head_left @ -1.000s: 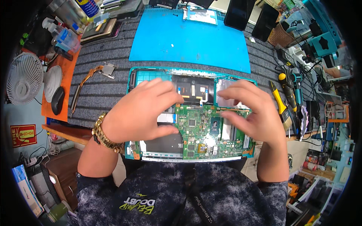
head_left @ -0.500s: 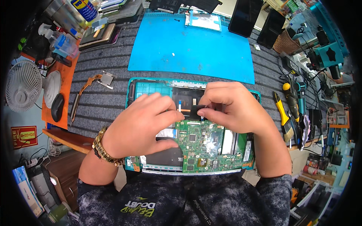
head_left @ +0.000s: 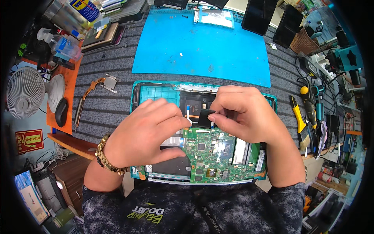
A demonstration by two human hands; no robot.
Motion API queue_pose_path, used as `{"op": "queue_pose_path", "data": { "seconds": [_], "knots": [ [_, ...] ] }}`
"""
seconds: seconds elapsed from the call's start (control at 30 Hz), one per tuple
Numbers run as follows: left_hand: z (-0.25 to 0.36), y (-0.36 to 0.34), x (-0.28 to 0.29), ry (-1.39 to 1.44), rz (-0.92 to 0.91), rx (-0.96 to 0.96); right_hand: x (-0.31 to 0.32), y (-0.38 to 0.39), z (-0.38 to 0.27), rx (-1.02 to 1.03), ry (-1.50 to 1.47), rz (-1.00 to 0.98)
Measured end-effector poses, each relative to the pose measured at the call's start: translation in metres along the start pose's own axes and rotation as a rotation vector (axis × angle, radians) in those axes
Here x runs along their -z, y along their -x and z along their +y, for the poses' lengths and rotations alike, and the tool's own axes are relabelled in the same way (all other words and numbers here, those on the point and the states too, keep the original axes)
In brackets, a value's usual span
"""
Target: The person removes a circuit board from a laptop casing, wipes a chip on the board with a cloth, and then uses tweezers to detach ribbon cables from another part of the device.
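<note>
An opened laptop base (head_left: 156, 92) with a teal shell lies in front of me, its green motherboard (head_left: 202, 156) exposed. Between the thumb and fingers of my right hand (head_left: 243, 113) is the edge of a thin black film (head_left: 205, 117), above the board's far edge. A short ribbon cable (head_left: 212, 125) with a blue end shows below the film. My left hand (head_left: 156, 130) hovers over the board's left side, thumb and index finger apart and nothing visible between them. Its index fingertip is close to a white ribbon cable (head_left: 188, 111) with a blue tip.
Beyond the laptop lies a blue work mat (head_left: 202, 50). A copper heat pipe (head_left: 93, 87) rests at the left on the grey striped cloth (head_left: 113, 62). On the right are a yellow-handled brush (head_left: 299, 121) and screwdrivers (head_left: 308, 105). A fan (head_left: 26, 92) stands far left.
More of the black film shows beside my right fingers, which have shifted slightly right. My left hand keeps nearly the same pose. The whole view has moved a little.
</note>
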State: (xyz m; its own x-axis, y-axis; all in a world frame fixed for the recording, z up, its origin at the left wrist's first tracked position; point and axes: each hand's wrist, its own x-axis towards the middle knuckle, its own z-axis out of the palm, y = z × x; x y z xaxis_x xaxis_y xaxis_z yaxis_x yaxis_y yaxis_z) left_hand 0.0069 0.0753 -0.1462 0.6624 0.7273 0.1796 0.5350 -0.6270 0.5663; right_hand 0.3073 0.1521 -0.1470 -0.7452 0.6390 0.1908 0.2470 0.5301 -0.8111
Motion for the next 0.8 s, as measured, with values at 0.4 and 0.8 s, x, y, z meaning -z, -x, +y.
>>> {"op": "queue_pose_path", "data": {
  "seconds": [0.4,0.8],
  "knots": [
    [0.0001,-0.001,-0.0013,0.018,0.01,0.002,-0.0023,-0.0004,0.0032,-0.018,0.059,0.029],
    [0.0037,-0.0017,0.001,0.007,-0.014,0.019,0.0055,-0.0013,0.0058,-0.043,-0.012,-0.019]
  ]
}}
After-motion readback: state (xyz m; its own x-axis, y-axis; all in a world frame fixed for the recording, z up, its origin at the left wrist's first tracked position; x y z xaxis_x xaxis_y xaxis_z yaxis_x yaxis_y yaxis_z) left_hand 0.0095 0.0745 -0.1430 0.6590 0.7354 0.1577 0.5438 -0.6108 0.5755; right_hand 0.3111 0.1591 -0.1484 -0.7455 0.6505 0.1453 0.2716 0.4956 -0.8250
